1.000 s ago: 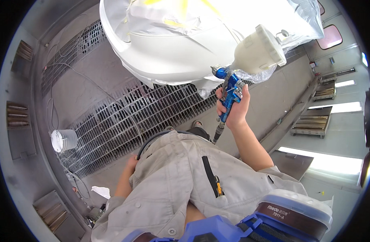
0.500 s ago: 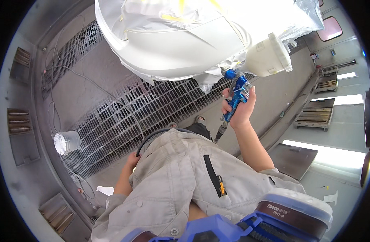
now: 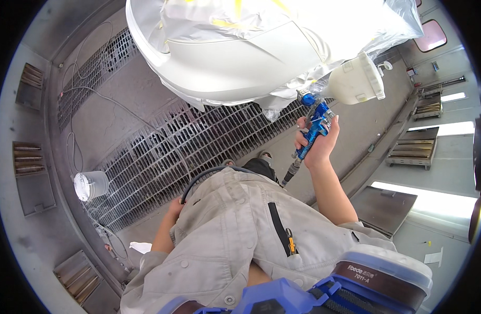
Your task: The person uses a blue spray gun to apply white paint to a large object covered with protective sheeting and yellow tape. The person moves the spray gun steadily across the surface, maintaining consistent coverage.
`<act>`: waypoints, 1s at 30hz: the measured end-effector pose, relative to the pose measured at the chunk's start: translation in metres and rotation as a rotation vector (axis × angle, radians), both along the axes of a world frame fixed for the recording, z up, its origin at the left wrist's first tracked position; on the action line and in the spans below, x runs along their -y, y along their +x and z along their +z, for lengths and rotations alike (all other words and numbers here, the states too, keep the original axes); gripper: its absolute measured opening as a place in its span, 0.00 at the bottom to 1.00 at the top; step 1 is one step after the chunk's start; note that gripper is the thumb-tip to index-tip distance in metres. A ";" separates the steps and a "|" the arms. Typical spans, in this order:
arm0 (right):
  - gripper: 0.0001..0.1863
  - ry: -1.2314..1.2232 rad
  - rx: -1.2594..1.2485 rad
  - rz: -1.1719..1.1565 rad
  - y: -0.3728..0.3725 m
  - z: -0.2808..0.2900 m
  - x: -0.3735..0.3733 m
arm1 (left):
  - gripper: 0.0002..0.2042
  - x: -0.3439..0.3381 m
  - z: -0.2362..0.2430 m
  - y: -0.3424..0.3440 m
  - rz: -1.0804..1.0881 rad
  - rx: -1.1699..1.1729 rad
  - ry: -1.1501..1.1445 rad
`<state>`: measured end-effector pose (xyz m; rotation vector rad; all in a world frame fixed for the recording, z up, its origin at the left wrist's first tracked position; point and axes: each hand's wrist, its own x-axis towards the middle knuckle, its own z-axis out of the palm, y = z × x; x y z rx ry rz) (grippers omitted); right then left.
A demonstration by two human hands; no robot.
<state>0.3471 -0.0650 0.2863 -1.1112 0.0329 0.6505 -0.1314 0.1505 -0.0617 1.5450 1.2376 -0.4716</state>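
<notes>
Two bare hands are well apart: the right hand is clamped around the grip of a blue spray gun, its thumb raised behind the body, while the left hand is low by the hip against a dark hose, its fingers too hidden by the grey shirt to tell how firmly they close. The gun is tilted, nozzle up and to the left, beyond the right end of the floor grating, with a cloudy white cup on its upper side and a metal hose fitting at its foot; any marking on it is too small to read. Near the nozzle is a large white curved panel, hanging over the grating's far edge, with pale masking film and yellow tape above it and clear plastic sheeting to the right. By the grating's left end, toward its near corner, is a translucent bucket. Pale lettering in two rows is printed on the dark band of the filter of a blue respirator, the one clearly legible writing in view
</notes>
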 end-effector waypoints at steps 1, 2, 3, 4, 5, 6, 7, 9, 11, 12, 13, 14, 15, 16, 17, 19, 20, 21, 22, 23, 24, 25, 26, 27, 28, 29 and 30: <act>0.37 -0.005 -0.005 0.002 0.000 0.000 0.000 | 0.11 0.001 0.000 0.000 0.000 0.026 0.012; 0.38 -0.010 -0.010 0.003 0.000 0.001 0.000 | 0.11 0.002 0.000 0.001 0.002 0.042 0.024; 0.38 -0.015 -0.014 0.005 0.000 0.001 0.000 | 0.11 0.003 -0.001 0.002 0.004 0.058 0.035; 0.38 -0.014 -0.016 0.016 0.000 0.001 0.000 | 0.11 0.004 -0.002 0.003 0.009 0.048 0.029; 0.38 -0.012 -0.017 0.026 0.000 0.001 0.000 | 0.11 0.004 -0.004 0.004 0.014 0.038 0.024; 0.38 -0.007 -0.008 0.038 0.001 0.001 -0.001 | 0.11 0.004 -0.006 0.005 0.017 0.028 0.019; 0.38 -0.015 -0.016 0.044 0.001 0.001 -0.001 | 0.11 0.003 -0.008 0.006 0.000 0.022 0.025; 0.38 -0.028 -0.009 0.052 0.002 0.000 -0.002 | 0.12 0.002 -0.013 0.006 -0.042 0.010 0.035; 0.43 -0.051 0.019 0.070 0.002 -0.001 -0.002 | 0.15 0.000 -0.017 0.006 -0.078 0.004 0.016; 0.43 -0.051 0.025 0.079 0.003 -0.002 -0.002 | 0.16 -0.001 -0.020 0.009 -0.109 -0.062 0.001; 0.43 -0.075 0.022 0.070 0.003 -0.002 -0.001 | 0.17 -0.001 -0.022 0.011 -0.090 -0.035 -0.013; 0.44 -0.081 0.032 0.068 0.004 -0.001 0.000 | 0.18 -0.001 -0.023 0.009 -0.081 -0.072 -0.031; 0.44 -0.069 0.057 0.074 0.004 -0.001 0.001 | 0.20 -0.001 -0.026 0.010 -0.087 -0.119 -0.036; 0.43 -0.074 0.048 0.064 0.005 -0.001 0.002 | 0.21 -0.004 -0.030 0.011 -0.119 -0.141 -0.047; 0.43 -0.066 0.054 0.067 0.006 0.000 0.003 | 0.22 -0.007 -0.035 0.012 -0.094 -0.087 -0.061; 0.42 -0.062 0.055 0.054 0.007 0.001 0.007 | 0.21 -0.006 -0.046 0.004 -0.059 0.006 -0.026; 0.42 -0.053 0.062 0.051 0.007 0.002 0.008 | 0.21 -0.006 -0.053 0.001 -0.061 0.032 -0.002; 0.41 -0.046 0.057 0.030 0.008 0.002 0.009 | 0.21 -0.008 -0.061 0.002 -0.097 0.022 0.036; 0.40 -0.038 0.053 0.011 0.008 0.002 0.010 | 0.20 -0.012 -0.069 0.005 -0.117 0.017 0.047; 0.39 -0.030 0.052 -0.005 0.009 0.002 0.012 | 0.20 -0.015 -0.075 0.008 -0.136 0.011 0.057; 0.39 -0.021 0.044 -0.010 0.010 0.003 0.015 | 0.20 -0.018 -0.079 0.011 -0.138 0.006 0.038; 0.39 -0.021 0.056 -0.013 0.011 0.003 0.018 | 0.20 -0.020 -0.081 0.014 -0.140 0.001 0.020; 0.39 -0.022 0.065 -0.016 0.013 0.004 0.020 | 0.20 -0.021 -0.080 0.018 -0.146 0.018 0.012; 0.39 -0.035 0.063 -0.029 0.014 0.004 0.023 | 0.20 -0.021 -0.075 0.021 -0.152 0.033 0.003; 0.39 -0.025 0.073 -0.032 0.015 0.004 0.026 | 0.20 -0.021 -0.069 0.025 -0.158 0.048 -0.006; 0.39 -0.028 0.072 -0.046 0.017 0.005 0.029 | 0.19 -0.022 -0.061 0.030 -0.185 0.036 0.006; 0.39 -0.020 0.082 -0.049 0.019 0.005 0.032 | 0.19 -0.026 -0.052 0.035 -0.213 0.022 0.018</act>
